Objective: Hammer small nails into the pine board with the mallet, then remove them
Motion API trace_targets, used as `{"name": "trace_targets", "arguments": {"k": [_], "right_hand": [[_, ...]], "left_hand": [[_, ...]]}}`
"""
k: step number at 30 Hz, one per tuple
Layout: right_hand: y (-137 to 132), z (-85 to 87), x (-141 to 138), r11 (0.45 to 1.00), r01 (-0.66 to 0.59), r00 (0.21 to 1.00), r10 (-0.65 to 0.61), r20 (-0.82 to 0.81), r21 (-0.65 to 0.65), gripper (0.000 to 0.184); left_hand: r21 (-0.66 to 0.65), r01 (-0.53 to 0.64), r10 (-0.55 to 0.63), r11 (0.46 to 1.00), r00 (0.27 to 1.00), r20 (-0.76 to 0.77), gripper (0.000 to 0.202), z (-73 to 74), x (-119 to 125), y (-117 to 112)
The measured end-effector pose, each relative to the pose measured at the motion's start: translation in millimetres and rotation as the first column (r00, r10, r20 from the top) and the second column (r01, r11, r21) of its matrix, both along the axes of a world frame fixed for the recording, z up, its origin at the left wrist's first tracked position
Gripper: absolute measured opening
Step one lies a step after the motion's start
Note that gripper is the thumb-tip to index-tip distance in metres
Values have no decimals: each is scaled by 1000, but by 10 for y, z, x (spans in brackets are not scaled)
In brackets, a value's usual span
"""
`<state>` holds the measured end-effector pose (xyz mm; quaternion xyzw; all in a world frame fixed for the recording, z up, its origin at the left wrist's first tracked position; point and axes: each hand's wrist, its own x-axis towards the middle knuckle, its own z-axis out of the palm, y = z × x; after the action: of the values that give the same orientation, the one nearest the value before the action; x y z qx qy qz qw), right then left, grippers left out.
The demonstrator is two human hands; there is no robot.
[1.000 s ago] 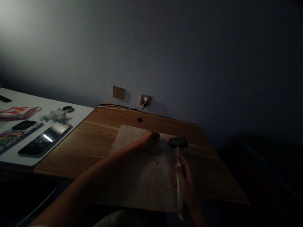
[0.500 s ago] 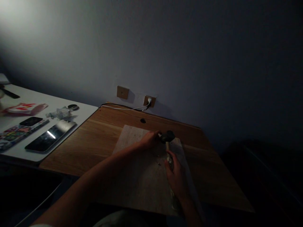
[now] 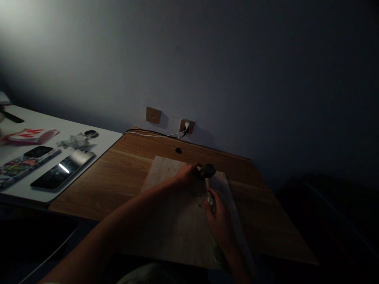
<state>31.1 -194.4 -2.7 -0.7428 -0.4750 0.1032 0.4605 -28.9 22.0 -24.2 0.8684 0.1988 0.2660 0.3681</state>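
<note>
My right hand (image 3: 219,219) is wrapped around the handle of a hammer (image 3: 208,170), whose dark head is raised close to my left fingertips. My left hand (image 3: 188,173) reaches forward over the pale wooden board (image 3: 177,232), its thumb and index finger drawn together in a pinch. What lies between those fingers is hidden behind the hammer head and too dark to name. Between my hands a small shiny metal piece, perhaps a nail (image 3: 198,204), rests on the board. A few tiny dark marks dot the board's far left part.
The board lies on a brown wooden table (image 3: 118,169) against the wall. On the white table (image 3: 103,138) at left are a tablet (image 3: 63,169), a phone (image 3: 38,151), crumpled plastic (image 3: 76,141) and a red-white packet (image 3: 29,136). A white cable (image 3: 160,136) runs to a socket (image 3: 187,126).
The hammer head has shifted slightly left, closer to my left fingertips. My right hand has moved a little with it, while my left hand stays almost in place.
</note>
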Motion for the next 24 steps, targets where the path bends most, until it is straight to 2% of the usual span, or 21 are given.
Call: {"name": "trace_targets", "arguments": {"k": [7,10,12,13,15,17,20,22,24], "right_hand": [[-41,53,28,1000,2,997,-4,-73,-24,45],[-189,78,69,998,26,986,-35,-162,-53,46],[-318,87,104,996,46,966,-63,-252,-71,50],[-379,90,123,995,61,948,-83,-306,-78,52],[-480,94,165,992,91,898,-121,-422,-91,59],[-540,92,208,989,103,836,-145,-530,-107,65],[-570,66,267,987,89,763,-156,-627,-138,69],[-574,32,300,986,81,739,-159,-654,-148,68],[-579,-9,326,983,89,722,-176,-669,-163,67]], "left_hand": [[11,22,-22,1000,999,-37,49,40,-22,20],[38,47,-44,998,996,-79,44,166,-134,2],[131,135,-118,982,985,-127,36,283,-256,-60],[195,203,-173,959,971,-162,31,340,-319,-108],[337,339,-256,878,929,-266,22,433,-423,-228],[471,413,-248,779,894,-374,16,482,-472,-359],[604,438,-180,666,880,-440,7,485,-450,-511],[639,439,-176,631,884,-433,5,469,-410,-558],[632,441,-197,638,886,-419,9,460,-385,-558]]}}
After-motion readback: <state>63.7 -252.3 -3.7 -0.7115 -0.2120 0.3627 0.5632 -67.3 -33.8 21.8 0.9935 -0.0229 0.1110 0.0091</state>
